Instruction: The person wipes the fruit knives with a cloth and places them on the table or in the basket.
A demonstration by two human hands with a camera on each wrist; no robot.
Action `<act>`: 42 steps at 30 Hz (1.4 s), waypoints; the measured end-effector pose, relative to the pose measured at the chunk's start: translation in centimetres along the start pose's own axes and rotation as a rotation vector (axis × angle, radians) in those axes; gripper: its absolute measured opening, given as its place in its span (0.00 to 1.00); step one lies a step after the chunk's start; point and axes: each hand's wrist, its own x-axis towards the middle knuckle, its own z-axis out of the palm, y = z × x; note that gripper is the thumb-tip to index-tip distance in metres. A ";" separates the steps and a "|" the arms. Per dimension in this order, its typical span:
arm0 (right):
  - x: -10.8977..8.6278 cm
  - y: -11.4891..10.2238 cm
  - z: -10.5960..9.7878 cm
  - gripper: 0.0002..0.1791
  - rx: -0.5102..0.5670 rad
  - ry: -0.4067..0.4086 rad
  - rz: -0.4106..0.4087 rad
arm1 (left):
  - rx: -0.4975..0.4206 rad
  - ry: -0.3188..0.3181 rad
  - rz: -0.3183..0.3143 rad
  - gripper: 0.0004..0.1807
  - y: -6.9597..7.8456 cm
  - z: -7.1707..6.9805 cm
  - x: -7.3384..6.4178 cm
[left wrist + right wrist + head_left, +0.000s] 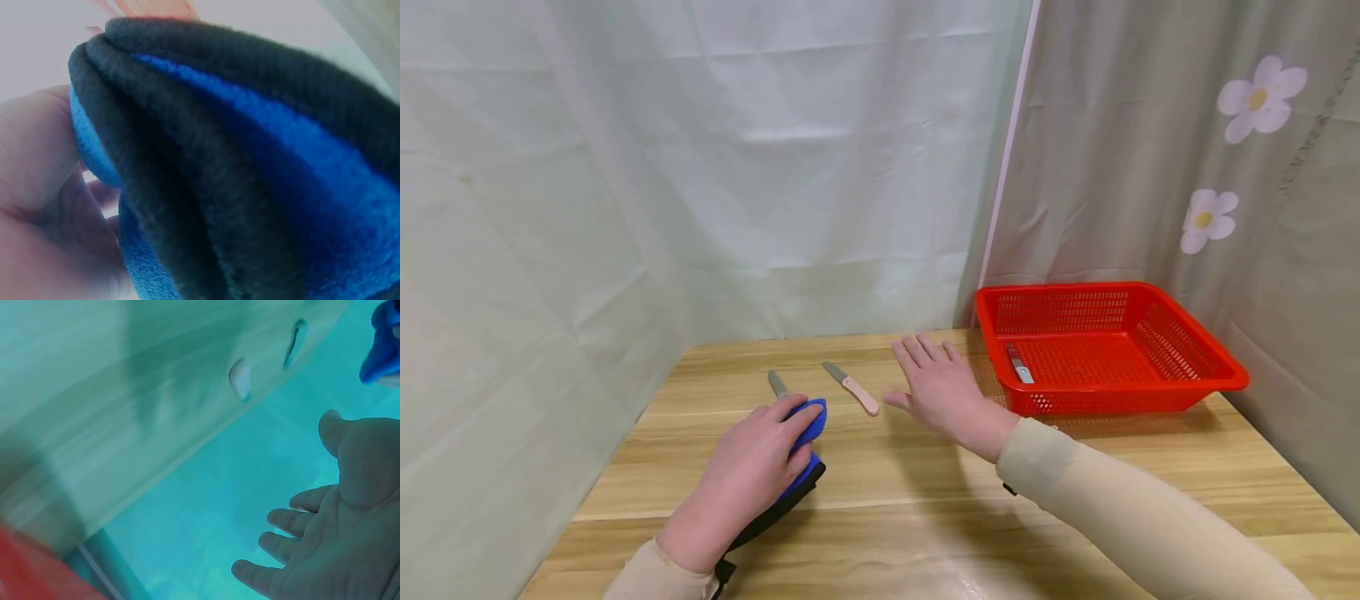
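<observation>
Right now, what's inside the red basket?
One pale-handled knife, at the left of the red basket. Its near wall hides the area close behind it.

In the fingers of the left hand, the cloth is matt, soft-looking and fuzzy, with rough-textured edging. Between those fingers and the right hand's, a knife has a smooth, plastic-looking handle and a dull blade, lying on a smooth, wood-grained table with a faint sheen. Beside the right fingers, the basket is shiny perforated plastic; beyond both hands' fingertips, the curtain is smooth, creased fabric.
</observation>
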 end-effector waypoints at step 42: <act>6.0 -5.9 6.0 0.30 0.099 -0.113 0.066 | 0.054 -0.022 -0.098 0.25 -1.2 -0.4 -1.1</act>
